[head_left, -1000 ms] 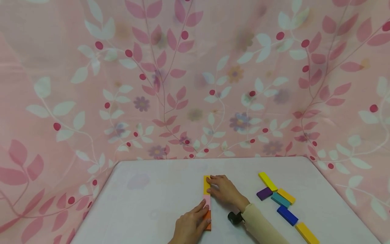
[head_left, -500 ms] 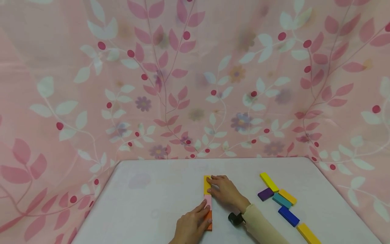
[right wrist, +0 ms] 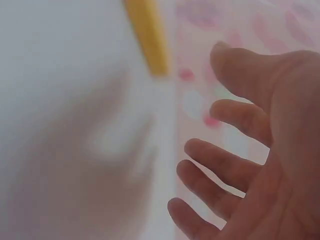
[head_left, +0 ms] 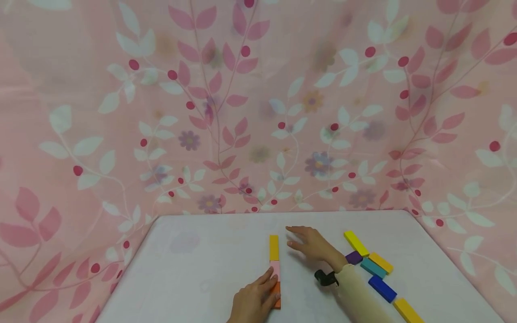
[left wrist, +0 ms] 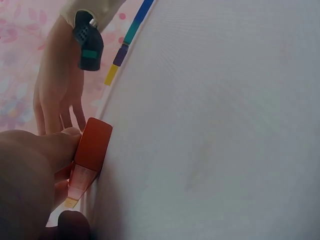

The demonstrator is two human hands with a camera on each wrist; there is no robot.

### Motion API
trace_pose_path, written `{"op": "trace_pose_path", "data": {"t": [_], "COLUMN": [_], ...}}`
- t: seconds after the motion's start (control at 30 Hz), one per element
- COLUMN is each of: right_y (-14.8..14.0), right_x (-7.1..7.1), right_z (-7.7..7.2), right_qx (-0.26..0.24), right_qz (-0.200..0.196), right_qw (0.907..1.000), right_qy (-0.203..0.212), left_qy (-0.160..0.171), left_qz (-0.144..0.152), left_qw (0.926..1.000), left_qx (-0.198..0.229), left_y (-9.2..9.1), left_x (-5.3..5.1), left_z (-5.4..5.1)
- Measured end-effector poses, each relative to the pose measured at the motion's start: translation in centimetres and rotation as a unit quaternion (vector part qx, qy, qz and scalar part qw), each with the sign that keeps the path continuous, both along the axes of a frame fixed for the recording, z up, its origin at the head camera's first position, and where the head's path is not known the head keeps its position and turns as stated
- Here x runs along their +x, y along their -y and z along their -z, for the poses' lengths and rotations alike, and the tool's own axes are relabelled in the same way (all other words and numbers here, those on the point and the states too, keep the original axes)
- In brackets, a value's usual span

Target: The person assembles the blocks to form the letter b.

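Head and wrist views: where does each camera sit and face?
Head: on the head, facing forward and down over the table; left hand and right hand show.
Left wrist: on that wrist, facing the orange block the left hand touches; right hand beyond.
Right wrist: on that wrist, facing the right hand and a blurred yellow block.
Head and left wrist share both hands and the orange block.

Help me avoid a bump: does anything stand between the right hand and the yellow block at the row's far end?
Nothing visible does: only white table shows between the right hand and that yellow block.
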State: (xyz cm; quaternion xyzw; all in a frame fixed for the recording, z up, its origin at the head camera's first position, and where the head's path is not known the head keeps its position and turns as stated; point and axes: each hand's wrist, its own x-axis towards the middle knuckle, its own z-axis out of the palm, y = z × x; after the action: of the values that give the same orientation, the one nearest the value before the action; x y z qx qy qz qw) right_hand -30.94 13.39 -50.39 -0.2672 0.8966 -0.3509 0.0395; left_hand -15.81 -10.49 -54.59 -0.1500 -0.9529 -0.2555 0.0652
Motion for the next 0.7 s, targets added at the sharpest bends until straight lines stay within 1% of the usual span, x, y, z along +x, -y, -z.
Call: {"op": "trace_pose_path", "data": {"t": [0.1, 0.2, 0.27, 0.37, 0.43, 0.5, 0.6, 0.7], "right_y": [-2.8, -6.3, -8.7, -12.0, -13.9, -15.2, -16.5, -16.9], "right_x": [-0.7, -1.4, -1.7, -1.7, -1.6, -1.5, -1.3, -1.3], "right_z": [-0.9, -1.5, -1.7, -1.8, -1.7, -1.6, -1.5, -1.3], "right_qx": [-0.005, 0.001, 0.013, 0.042, 0.055, 0.058, 0.052, 0.051], "right_qz": [0.025, 0.063, 0.092, 0.125, 0.129, 0.127, 0.123, 0.122], "right_qw": [0.9992, 0.9961, 0.9936, 0.9907, 0.9901, 0.9895, 0.9872, 0.9853], "right_qy": [-0.031, -0.063, -0.065, -0.033, 0.002, 0.039, 0.086, 0.109], "left_qy": [0.001, 0.001, 0.004, 0.011, 0.014, 0.015, 0.014, 0.015], "left_qz": [0.0, 0.003, 0.005, 0.007, 0.007, 0.006, 0.006, 0.006], "left_qw": [1.0, 0.9999, 0.9999, 0.9998, 0.9998, 0.9998, 0.9999, 0.9998], "left_qx": [0.002, 0.01, 0.014, 0.015, 0.012, 0.01, 0.009, 0.007], "left_y": [0.0, 0.0, 0.0, 0.0, 0.1, 0.1, 0.1, 0.1], "left_x": [0.1, 0.1, 0.2, 0.2, 0.2, 0.2, 0.1, 0.1], "left_z": [-0.1, 0.0, 0.1, 0.2, 0.2, 0.2, 0.0, -0.2]}}
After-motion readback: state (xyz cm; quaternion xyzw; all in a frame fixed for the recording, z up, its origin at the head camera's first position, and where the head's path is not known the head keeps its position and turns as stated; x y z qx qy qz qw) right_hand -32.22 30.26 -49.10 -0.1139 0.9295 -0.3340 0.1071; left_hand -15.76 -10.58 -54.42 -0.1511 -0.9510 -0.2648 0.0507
